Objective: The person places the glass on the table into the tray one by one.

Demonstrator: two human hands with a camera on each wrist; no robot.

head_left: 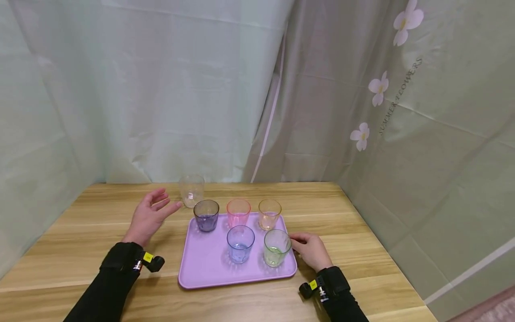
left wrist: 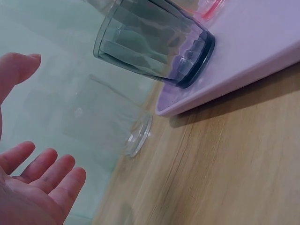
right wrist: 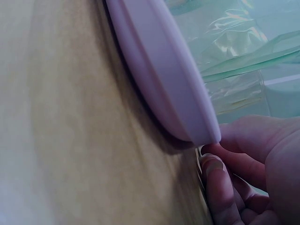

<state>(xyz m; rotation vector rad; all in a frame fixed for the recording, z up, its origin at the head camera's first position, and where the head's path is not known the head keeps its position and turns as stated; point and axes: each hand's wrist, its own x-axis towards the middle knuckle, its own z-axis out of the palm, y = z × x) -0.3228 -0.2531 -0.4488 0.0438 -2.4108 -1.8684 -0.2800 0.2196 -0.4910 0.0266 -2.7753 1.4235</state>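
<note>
A clear glass (head_left: 192, 192) stands on the table behind the back left corner of a purple tray (head_left: 205, 264). My left hand (head_left: 150, 214) is just left of that glass, apart from it, thumb and fingers spread. The tray carries a dark grey glass (head_left: 206, 217), a pink glass (head_left: 238, 213), an amber glass (head_left: 268, 215), a blue glass (head_left: 240, 245) and a green glass (head_left: 276, 248), all upright. At the tray's right edge, my right hand (head_left: 311, 251) pinches the rim, the thumb against it and curled fingers lower down in the right wrist view.
The wooden table (head_left: 346, 232) extends around the tray on every side. A pale curtain (head_left: 193, 98) hangs behind its far edge, and a flowered curtain (head_left: 434, 156) stands along the right side.
</note>
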